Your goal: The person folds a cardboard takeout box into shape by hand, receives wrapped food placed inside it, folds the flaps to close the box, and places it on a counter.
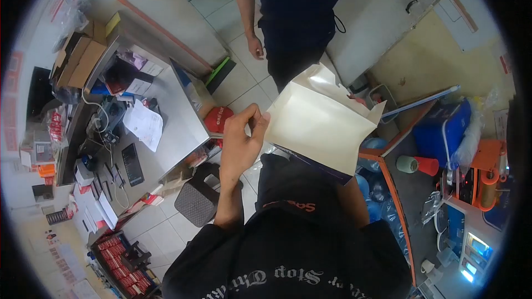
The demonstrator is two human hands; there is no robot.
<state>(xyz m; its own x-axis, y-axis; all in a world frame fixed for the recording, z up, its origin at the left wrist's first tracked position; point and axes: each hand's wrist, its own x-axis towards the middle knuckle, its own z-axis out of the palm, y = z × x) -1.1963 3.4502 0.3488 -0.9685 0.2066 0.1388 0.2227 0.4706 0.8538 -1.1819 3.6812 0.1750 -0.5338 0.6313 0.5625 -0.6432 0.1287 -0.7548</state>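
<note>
An open cardboard box (318, 124) with a pale inside and a dark outer side is held up in front of my body, its flaps raised at the far and right edges. My left hand (244, 135) pinches the box's left edge between thumb and fingers. The right forearm reaches up beneath the box's lower right corner, and the box hides my right hand.
A person in dark clothes (293, 16) stands just beyond the box. To the left is a desk (180, 127) with papers (144, 124) and a keyboard (132, 164). A stool (197, 202) stands below it. At right are a blue box (440, 130) and cups (407, 164).
</note>
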